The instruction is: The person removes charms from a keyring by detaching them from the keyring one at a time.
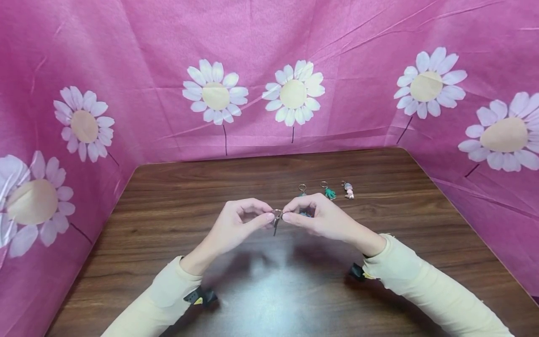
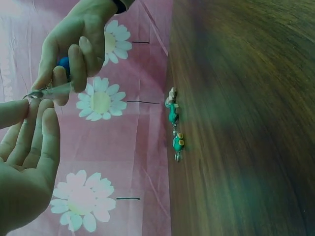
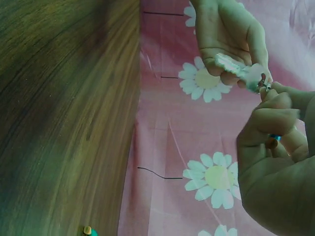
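Over the table, my left hand [image 1: 236, 227] and right hand [image 1: 326, 217] meet fingertip to fingertip at a small metal key ring [image 1: 278, 211]. Thumb and forefinger of each hand pinch it from either side. A key [image 1: 275, 225] hangs from the ring between the hands; the right wrist view shows its toothed silver blade [image 3: 231, 64] in front of the left palm. Within the curled right fingers sits a small blue charm [image 2: 64, 63], mostly hidden by them. How the key and ring join is too small to tell.
Beyond the right hand lie several keychains on the wooden table [image 1: 177, 187]: one partly hidden behind the hand with its ring [image 1: 302, 187] showing, a green figure [image 1: 330, 193], and a pink-and-grey figure [image 1: 348, 189]. A pink cloth [image 1: 252, 28] with daisies surrounds the table.
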`<state>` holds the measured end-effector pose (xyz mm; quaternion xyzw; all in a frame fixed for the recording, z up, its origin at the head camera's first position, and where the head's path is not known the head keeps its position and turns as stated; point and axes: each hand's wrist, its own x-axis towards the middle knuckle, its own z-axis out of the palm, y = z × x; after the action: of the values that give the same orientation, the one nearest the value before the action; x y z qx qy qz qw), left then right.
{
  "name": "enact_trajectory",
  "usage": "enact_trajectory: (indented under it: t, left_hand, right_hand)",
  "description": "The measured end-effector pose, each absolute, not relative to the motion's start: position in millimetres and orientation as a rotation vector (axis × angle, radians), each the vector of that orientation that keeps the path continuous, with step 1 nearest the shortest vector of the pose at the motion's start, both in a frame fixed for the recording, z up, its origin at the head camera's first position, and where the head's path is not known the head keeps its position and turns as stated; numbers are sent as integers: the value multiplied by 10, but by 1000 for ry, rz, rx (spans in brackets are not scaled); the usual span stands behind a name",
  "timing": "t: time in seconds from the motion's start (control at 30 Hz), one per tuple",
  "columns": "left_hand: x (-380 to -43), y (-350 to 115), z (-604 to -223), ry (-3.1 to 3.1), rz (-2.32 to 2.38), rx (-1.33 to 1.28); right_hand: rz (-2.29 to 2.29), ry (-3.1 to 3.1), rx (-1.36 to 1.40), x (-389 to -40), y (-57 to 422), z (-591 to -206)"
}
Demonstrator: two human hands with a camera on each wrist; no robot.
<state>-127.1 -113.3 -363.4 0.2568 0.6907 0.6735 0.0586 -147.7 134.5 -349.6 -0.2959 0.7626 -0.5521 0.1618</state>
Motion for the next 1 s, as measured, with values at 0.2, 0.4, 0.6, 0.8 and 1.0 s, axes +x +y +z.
enact_trajectory:
  t: [0.2, 0.4, 0.6, 0.8, 1.0]
  left_hand:
    - [-1265, -1148, -3612, 2146, 1939, 854]
    - [-1251, -1165, -3595, 2211, 1805, 939]
    - [-1261, -1165, -3648, 2236, 1815, 881]
    - [-1283, -1154, -3658, 2268, 1906, 847]
    - [-1299, -1181, -3625, 2244, 1956, 820]
  right_hand:
    - [-1517, 2229, -813, -1457, 1354, -3453]
    - [-1455, 2235, -868, -1454, 1340, -3427]
    - [-1518, 2224, -809, -1436, 1292, -3403]
    - [-1616, 2166, -705, -1439, 1265, -3422]
    - [-1569, 2163, -753, -1458, 1250, -3480]
